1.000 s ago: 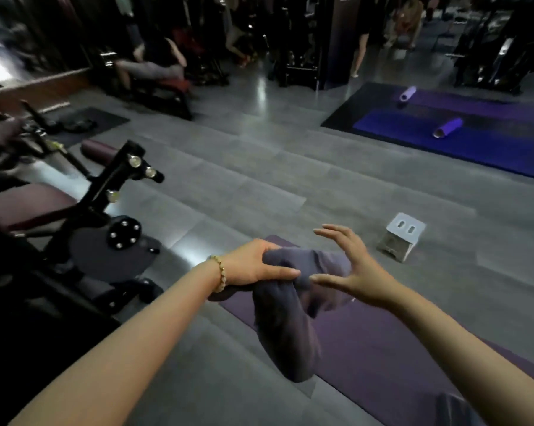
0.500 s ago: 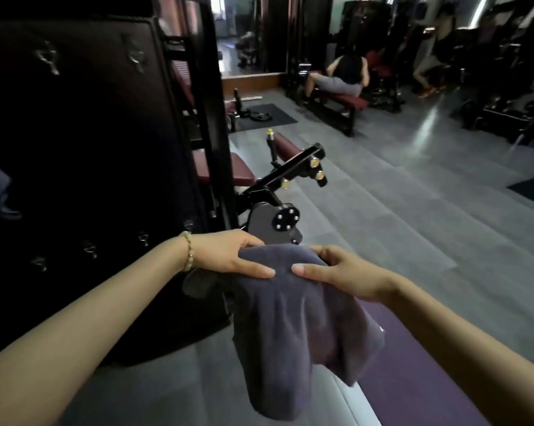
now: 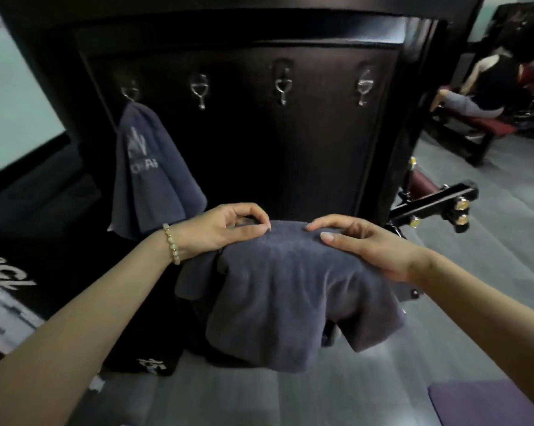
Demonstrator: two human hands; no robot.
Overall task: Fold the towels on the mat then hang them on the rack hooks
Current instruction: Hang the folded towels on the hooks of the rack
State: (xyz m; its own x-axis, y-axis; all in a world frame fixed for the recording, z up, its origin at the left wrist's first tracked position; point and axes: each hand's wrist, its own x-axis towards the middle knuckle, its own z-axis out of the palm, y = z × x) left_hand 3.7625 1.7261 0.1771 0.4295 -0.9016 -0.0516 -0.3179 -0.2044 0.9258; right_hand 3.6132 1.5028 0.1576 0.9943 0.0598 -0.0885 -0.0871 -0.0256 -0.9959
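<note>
Head view: towel (image 3: 290,287) drapes, top fold running left-right; left hand (image 3: 225,230) and right hand (image 3: 373,247) grips pinching fold; empty hook (image 3: 282,86) above middle, farther off.

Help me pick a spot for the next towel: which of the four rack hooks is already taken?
The leftmost silver metal hook: a grey cloth towel with a pale logo hangs from it, while the three hooks to its right are bare.
</note>
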